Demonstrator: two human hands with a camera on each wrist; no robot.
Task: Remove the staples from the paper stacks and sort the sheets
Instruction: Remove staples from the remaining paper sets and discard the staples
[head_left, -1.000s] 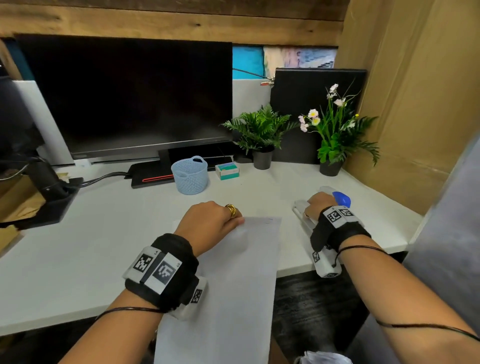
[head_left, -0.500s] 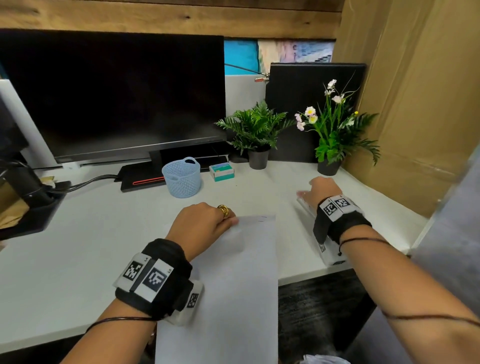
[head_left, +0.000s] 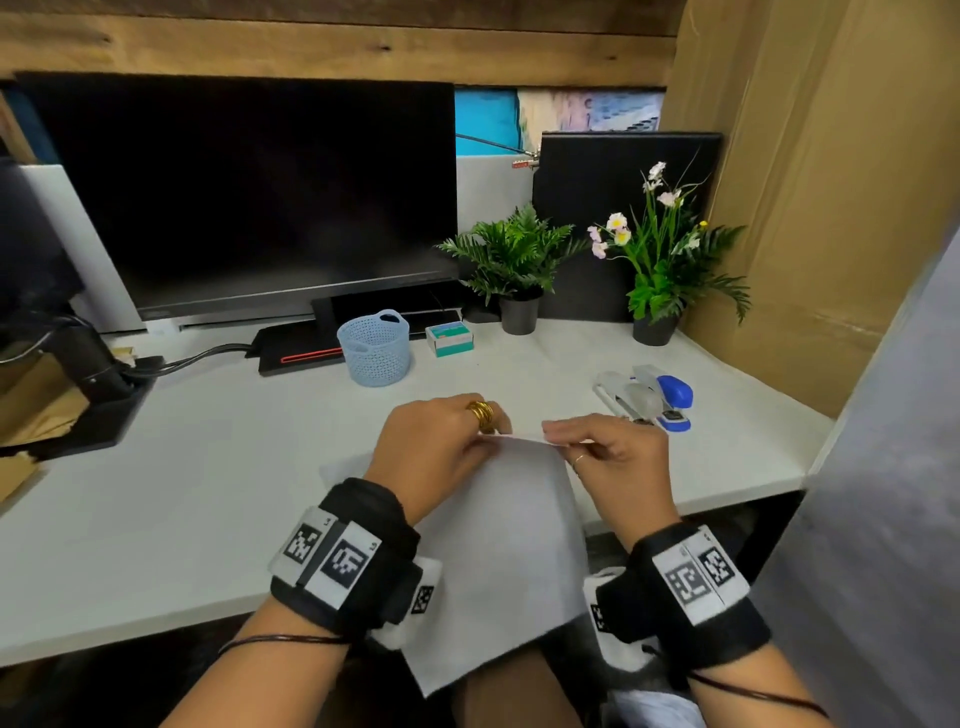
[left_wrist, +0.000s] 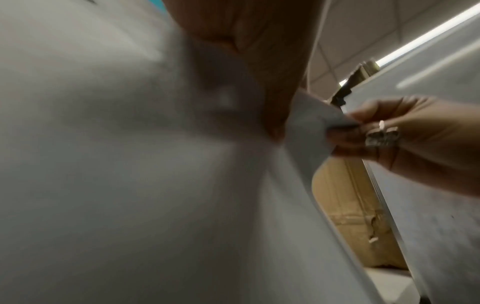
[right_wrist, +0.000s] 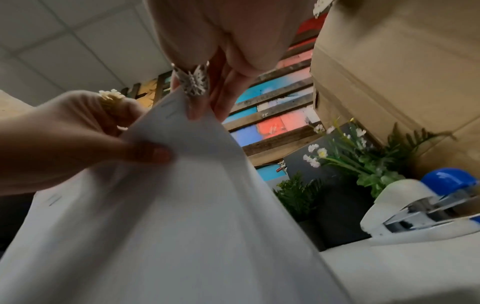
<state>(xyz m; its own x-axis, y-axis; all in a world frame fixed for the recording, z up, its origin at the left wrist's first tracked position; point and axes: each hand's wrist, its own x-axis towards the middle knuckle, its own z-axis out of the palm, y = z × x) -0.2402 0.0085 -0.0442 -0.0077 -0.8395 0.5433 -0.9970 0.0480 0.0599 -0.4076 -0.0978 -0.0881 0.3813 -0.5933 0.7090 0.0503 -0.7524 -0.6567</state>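
Observation:
A stapled stack of white paper (head_left: 509, 525) hangs over the desk's front edge, its far edge lifted. My left hand (head_left: 441, 447) pinches that far edge near its left part, thumb under the sheets (right_wrist: 153, 153). My right hand (head_left: 608, 457) pinches the far right corner (left_wrist: 324, 123) of the paper. In the right wrist view two staples show in the paper (right_wrist: 182, 185), one near the corner (right_wrist: 170, 115) and one lower left (right_wrist: 53, 200). A white and blue stapler (head_left: 649, 397) lies on the desk right of my hands, untouched.
A light blue mesh basket (head_left: 375, 347) and a small green-white staple box (head_left: 449, 338) stand behind the paper. Two potted plants (head_left: 519, 270) stand at the back right, a dark monitor (head_left: 249, 197) at the back left. Cardboard (head_left: 810, 182) walls off the right side.
My right hand left the stapler on the desk and came to the paper's far right corner. Both hands now pinch the far edge and have lifted it off the desk.

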